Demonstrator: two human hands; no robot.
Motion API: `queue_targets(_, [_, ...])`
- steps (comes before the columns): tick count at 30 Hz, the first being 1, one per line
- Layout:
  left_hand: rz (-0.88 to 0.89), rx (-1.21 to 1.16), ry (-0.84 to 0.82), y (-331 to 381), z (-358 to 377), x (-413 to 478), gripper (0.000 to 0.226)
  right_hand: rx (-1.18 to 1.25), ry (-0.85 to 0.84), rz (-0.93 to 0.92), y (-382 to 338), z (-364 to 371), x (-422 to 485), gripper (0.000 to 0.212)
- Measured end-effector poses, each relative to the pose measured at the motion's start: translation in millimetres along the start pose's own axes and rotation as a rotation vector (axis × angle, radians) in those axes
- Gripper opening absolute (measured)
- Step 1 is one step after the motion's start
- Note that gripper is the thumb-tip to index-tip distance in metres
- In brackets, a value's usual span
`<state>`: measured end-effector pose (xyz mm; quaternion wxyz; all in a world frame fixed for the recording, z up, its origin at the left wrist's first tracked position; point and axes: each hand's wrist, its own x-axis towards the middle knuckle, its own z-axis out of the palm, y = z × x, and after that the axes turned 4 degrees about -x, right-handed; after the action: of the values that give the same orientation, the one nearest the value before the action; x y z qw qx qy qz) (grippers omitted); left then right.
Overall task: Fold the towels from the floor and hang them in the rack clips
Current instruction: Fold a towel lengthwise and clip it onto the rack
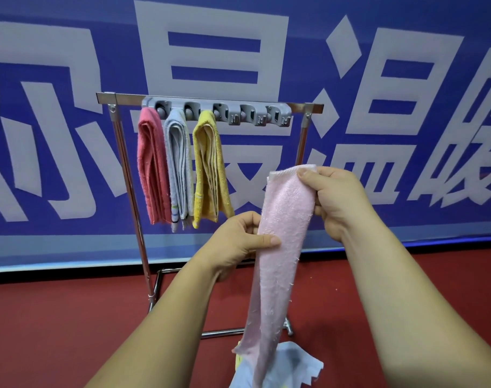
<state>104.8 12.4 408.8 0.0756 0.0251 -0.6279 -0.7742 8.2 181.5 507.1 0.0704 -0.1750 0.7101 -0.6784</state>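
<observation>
Head view: a dark red floor (56, 331) fills the lower half of the frame. Behind it, from 9 o'clock across to 3 o'clock, stands a blue banner (42, 29) with large white characters. A chrome rack (126, 99) stands on the floor at about 11 o'clock from the frame's centre, and its feet run down toward 6 o'clock. A grey clip strip (255, 114) with 5 clips sits on the top bar. The 3 clips at the 9 o'clock end each hold a folded towel hanging straight down: a coral towel (151, 169), a grey-blue towel (178, 163) and a yellow towel (207, 169), side by side and touching.

At 6 o'clock, on the floor, lies a loose heap of towels (294, 362), pale blue with a yellow edge showing.

The pale pink towel (280, 233) is in the air in front of the rack, at 4 o'clock from the yellow towel. It is folded into 1 long narrow strip of terry with loose threads along its 3 o'clock edge. It slants from 1 o'clock down to 6 o'clock, and its lower end hangs over the heap; I cannot tell whether it touches.

The right grip (336, 197), a bare hand, pinches the strip's top end, with the thumb on the front and the fingers curled behind. The left grip (238, 242) pinches the 9 o'clock edge lower down, with the thumb flat on the front face.
</observation>
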Motion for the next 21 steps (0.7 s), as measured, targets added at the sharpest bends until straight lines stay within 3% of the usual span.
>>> queue_targets(13, [-0.044,-0.026,0.099,-17.2,2.9,-6.4,0.023,-0.023,0.132,0.017,-24.2,6.5,14.5,0.002])
queue_targets(17, [-0.078,-0.105,0.129,-14.9,9.5,1.8,0.007,-0.048,0.112,0.078,-22.5,4.5,51.1,0.031])
queue_targets(21, [-0.252,-0.286,0.215,-34.3,7.7,6.7,0.010,-0.172,-0.188,0.371,59.9,-8.5,30.7,0.073])
